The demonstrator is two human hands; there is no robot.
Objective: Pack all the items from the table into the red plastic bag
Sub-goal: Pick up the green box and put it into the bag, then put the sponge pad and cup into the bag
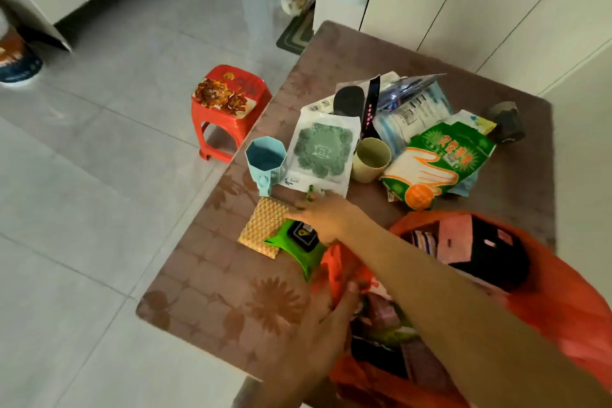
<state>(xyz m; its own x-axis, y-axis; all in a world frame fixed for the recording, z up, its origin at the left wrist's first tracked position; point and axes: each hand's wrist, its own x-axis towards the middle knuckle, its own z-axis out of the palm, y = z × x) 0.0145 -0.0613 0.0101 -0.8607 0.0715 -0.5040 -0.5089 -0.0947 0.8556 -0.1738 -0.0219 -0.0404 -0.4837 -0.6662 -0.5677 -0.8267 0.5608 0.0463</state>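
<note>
The right hand [323, 215] is reached across the table [205, 278] and laid over the top of the green wet-wipe pack [299, 250], its fingers spread down over the pack's far edge; the frame is blurred, so it cannot be told whether the grip is already closed. The pack lies partly on a tan textured sponge cloth [261, 225], just at 9 o'clock of the red plastic bag [563, 301]. The bag's mouth is held open at its near left rim by the left hand [326, 315], fingers pinched into the plastic.

The pack is best clamped across its width, lifted clear of the cloth so that the cloth is not dragged, then carried toward 3 o'clock into the opening. The rim should be kept taut and low. Well apart at 12 o'clock, the blue cup [265, 159], the beige cup [371, 159] and the glove packet [437, 162] are left for later.
</note>
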